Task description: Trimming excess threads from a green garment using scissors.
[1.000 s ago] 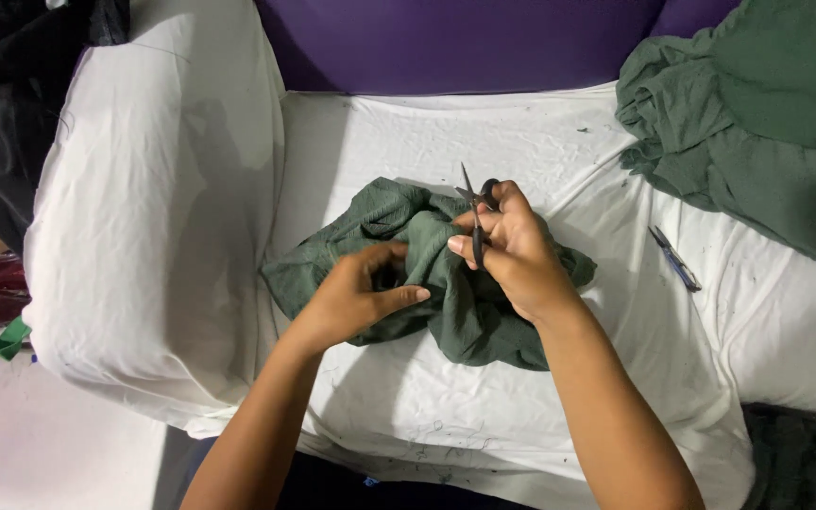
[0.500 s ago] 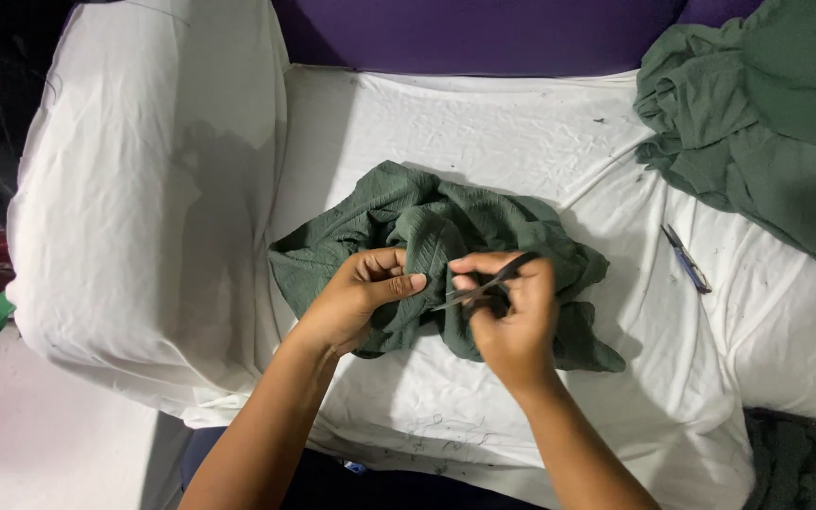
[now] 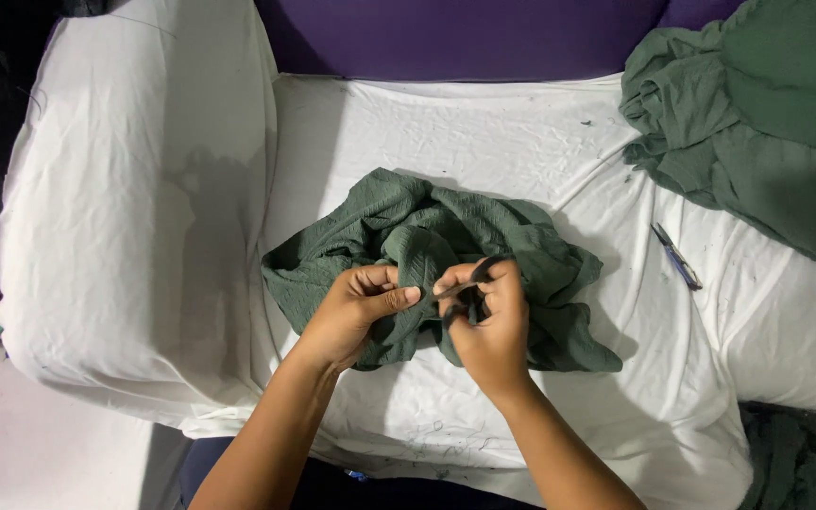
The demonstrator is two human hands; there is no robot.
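A crumpled dark green textured cloth (image 3: 521,246) lies on a white sheet (image 3: 446,142) in the middle of the view. My left hand (image 3: 356,312) pinches a fold of this cloth near its centre. My right hand (image 3: 488,321) grips a small pair of dark scissors (image 3: 469,283), its fingers through the handles, the blades pointing left toward the pinched fold beside my left thumb. The two hands nearly touch over the cloth.
A larger pile of green fabric (image 3: 757,123) sits at the top right. A pen-like tool (image 3: 677,255) lies on the sheet to the right. A white-covered cushion (image 3: 134,217) rises on the left. Purple backing (image 3: 455,38) runs behind.
My right hand came down from an upright hold of the scissors and turned them sideways toward my left hand. The hands drew closer over the cloth.
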